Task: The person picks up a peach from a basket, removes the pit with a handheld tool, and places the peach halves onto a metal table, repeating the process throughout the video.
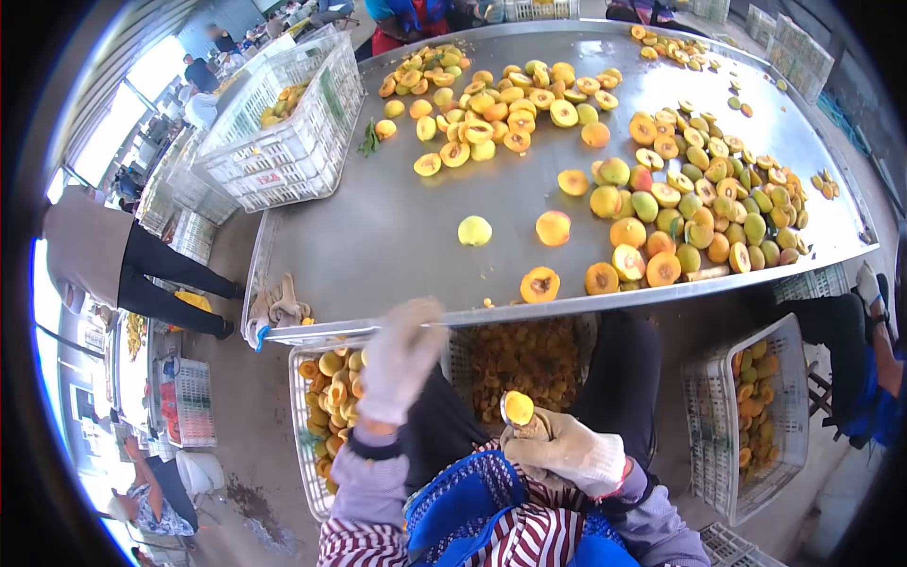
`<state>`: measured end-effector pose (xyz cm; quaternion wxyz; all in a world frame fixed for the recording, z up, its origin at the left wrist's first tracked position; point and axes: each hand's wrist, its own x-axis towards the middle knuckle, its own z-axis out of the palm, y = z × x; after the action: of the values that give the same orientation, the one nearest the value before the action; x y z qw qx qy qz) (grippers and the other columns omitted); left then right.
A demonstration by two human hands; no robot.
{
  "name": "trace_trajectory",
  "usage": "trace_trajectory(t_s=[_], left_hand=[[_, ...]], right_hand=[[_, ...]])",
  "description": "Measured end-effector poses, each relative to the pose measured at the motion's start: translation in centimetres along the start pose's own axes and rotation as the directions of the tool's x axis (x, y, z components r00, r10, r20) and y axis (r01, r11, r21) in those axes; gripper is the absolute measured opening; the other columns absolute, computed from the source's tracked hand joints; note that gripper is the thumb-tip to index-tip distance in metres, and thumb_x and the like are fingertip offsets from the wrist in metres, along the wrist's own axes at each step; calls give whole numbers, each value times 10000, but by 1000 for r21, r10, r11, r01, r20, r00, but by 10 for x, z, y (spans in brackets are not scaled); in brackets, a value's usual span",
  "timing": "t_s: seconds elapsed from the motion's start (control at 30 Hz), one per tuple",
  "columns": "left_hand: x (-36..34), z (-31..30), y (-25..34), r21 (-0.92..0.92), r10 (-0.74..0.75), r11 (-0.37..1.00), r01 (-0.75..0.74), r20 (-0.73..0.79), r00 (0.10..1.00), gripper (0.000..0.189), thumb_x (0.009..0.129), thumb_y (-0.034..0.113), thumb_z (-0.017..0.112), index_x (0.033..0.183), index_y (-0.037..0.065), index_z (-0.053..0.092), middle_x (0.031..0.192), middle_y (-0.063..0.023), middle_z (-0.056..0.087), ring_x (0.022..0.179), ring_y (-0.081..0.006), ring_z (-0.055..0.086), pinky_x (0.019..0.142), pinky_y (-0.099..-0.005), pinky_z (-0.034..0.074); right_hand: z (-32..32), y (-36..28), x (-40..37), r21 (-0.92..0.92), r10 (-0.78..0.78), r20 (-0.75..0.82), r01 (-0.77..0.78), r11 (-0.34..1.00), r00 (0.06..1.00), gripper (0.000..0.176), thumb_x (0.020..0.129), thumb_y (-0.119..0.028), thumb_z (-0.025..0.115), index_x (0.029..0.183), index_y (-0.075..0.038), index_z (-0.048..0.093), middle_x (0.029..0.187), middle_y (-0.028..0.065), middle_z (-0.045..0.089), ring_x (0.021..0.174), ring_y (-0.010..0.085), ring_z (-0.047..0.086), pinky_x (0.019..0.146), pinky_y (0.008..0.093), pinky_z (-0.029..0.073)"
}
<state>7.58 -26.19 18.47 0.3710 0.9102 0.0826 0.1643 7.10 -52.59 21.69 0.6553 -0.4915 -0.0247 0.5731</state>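
My left hand (402,364), in a pale work glove, is blurred by motion between the table's near edge and a crate of peach halves (337,387); its fingers are smeared. My gloved right hand (565,454) is closed around the handle of a short pitting tool (529,431) in front of my lap. At the tool's round metal end is a bright yellow piece of fruit (518,408). Closest to my hands on the steel table (378,246) lies a cut peach half (539,284). A whole greenish peach (474,231) and an orange one (553,228) are farther back.
A large pile of peaches (718,194) covers the table's right side. A white crate (283,142) stands at its left corner, with gloves (280,304) nearby. Between my legs is a crate of dark pits or scraps (524,364); another peach crate (704,435) stands right. People sit around.
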Motion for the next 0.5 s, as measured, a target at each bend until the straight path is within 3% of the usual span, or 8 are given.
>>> trace_trajectory(t_s=[0.1,0.2,0.23,0.27,0.3,0.37,0.43,0.5], left_hand=[[44,69,30,160,192,966,-204,92,977,470,862,315,717,1262,86,626,1317,-155,614,1190,-351,598,1000,-449,485],[91,131,30,282,123,944,-171,180,976,505,840,327,721,1271,90,609,1333,-161,601,1212,-356,589,1008,-444,482],[105,143,28,290,-47,953,-88,426,903,498,829,321,723,1255,89,610,1327,-156,605,1197,-356,598,1003,-432,485],[113,147,33,321,-208,947,-10,636,743,491,819,315,724,1239,87,612,1320,-152,610,1181,-357,607,999,-420,487],[116,148,35,317,-202,948,-15,640,741,491,819,315,724,1239,87,612,1320,-152,610,1181,-357,607,999,-420,487],[118,140,33,183,-191,979,90,664,723,489,806,306,721,1215,65,607,1315,-163,608,1142,-345,630,997,-396,487],[108,131,30,30,-124,991,132,588,799,435,824,250,712,1192,40,611,1285,-143,634,1104,-293,657,966,-375,499],[91,107,46,-536,-134,709,457,534,835,461,855,188,728,1263,24,589,1296,-119,632,1147,-243,632,986,-368,495]], right_hand=[[-3,1,-2,-174,-62,-152,35,984,986,349,897,-319,728,1105,-63,614,797,13,622,688,75,575,641,250,475],[-12,3,-8,-337,-111,-326,-6,941,939,425,877,-349,732,1152,-45,616,814,21,630,712,60,550,675,245,465],[-12,0,-12,-337,-114,-333,-5,941,936,425,877,-349,732,1152,-45,616,814,21,630,712,60,550,675,245,465],[-12,-3,-15,-322,-84,-376,-46,945,923,419,881,-346,727,1150,-44,618,795,17,623,697,59,548,666,244,462],[-14,-4,-18,-304,-52,-418,-86,949,907,413,885,-343,721,1149,-43,620,775,12,616,682,58,546,657,243,458],[-17,-6,-19,-302,-62,-433,-80,950,899,388,887,-329,722,1131,-47,614,755,-3,598,648,52,527,611,242,442],[-20,-8,-17,-315,-83,-451,-71,946,889,341,890,-299,723,1094,-56,600,714,-33,560,579,39,489,519,238,410],[-26,2,-7,-412,-185,-468,-28,911,864,357,882,-317,728,1092,-50,614,690,25,595,575,126,573,547,294,462]])
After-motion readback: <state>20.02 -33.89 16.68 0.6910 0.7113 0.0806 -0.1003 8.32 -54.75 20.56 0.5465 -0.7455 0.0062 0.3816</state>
